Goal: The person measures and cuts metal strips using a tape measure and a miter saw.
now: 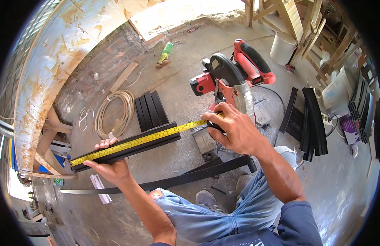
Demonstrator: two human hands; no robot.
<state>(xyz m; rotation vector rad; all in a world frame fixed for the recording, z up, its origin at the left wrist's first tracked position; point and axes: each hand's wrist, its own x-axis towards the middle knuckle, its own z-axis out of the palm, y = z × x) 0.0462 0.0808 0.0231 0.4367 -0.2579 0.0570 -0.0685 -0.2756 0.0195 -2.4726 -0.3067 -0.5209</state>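
Observation:
My left hand [111, 167] is wrapped round a short black metal profile [157, 141], its thumb along the near side and fingertips over the far side. A yellow tape measure blade [136, 142] lies along the profile's top, from its left end to past its right end. The tape measure's case [216, 119] sits in my right hand [241, 129], fingers closed round it and partly hiding it. Just beyond that hand stands a red and black cut-off saw [227, 74], its base [204, 141] partly behind my hand.
Several cut black profiles [151, 110] lie side by side near a coiled beige hose [116, 115]. One long black profile [190, 175] crosses before my knees. More black profiles [309, 123] lie at right, near a white bucket [283, 44]. A green bottle [165, 53] lies farther off.

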